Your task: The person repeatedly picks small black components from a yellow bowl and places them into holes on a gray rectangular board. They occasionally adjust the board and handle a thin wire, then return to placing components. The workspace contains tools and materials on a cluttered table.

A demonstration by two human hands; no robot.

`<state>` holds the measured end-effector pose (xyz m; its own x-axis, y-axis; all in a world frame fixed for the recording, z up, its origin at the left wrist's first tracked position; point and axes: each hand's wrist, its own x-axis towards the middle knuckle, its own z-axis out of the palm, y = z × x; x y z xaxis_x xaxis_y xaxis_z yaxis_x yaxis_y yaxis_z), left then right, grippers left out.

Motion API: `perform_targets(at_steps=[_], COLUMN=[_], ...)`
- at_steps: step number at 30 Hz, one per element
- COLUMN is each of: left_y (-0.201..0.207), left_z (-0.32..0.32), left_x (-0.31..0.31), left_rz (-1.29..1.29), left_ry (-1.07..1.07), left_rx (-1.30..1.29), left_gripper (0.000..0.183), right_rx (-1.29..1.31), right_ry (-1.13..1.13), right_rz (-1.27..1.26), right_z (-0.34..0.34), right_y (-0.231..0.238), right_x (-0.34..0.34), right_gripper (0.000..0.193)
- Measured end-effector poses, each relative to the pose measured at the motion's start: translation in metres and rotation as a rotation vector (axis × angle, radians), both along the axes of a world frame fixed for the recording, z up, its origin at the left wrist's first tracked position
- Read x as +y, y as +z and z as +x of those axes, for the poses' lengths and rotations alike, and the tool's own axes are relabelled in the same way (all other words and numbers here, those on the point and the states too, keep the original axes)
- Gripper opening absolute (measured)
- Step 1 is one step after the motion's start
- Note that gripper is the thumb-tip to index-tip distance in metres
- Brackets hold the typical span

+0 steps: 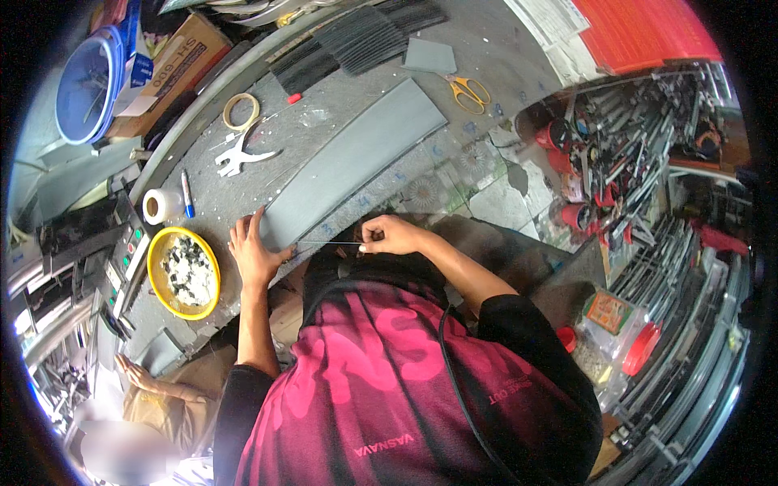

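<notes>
A long grey mesh-like strip (348,158) lies slantwise across the grey table. My left hand (255,253) rests on its near end, fingers spread and thumb stretched to the right. In front of my body, my right hand (395,236) is closed in a pinch at the table's near edge. A thin pale strand (328,242) runs taut from its fingertips toward my left thumb. Whether the strand is joined to the strip cannot be made out. Beside my left hand stands a yellow bowl (151,275) of small white and black pieces.
A white roll (160,206), blue marker (187,194), white pliers-like tool (241,155), tape roll (241,112) and yellow-handled scissors (468,95) lie on the table. Black pleated sheets (356,40) are at the back. Another person's hand (138,373) shows lower left. Metal profiles (689,364) fill the right.
</notes>
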<state>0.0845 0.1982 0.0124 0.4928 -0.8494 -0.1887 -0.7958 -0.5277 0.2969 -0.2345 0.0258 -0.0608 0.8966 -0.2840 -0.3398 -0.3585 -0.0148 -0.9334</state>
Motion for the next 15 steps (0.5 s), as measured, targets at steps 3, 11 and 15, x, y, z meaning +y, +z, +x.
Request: perform_targets(at_steps=[3, 11, 15], left_y=[-0.001, -0.001, 0.001], left_z=[-0.004, -0.017, -0.047], left_x=[0.003, 0.003, 0.010], left_rz=[-0.015, -0.099, -0.237], left_ry=[0.009, 0.077, 0.201], left_rx=[-0.017, 0.039, -0.154], left_gripper=[0.115, 0.120, 0.107], right_rx=[0.180, 0.414, 0.321], right_ry=[-0.120, -0.929, -0.871], right_rz=[-0.318, -0.571, -0.288], right_z=[-0.027, -0.086, -0.088], right_y=[0.001, 0.005, -0.004], right_x=[-0.014, -0.081, -0.083], right_gripper=[0.030, 0.045, 0.052])
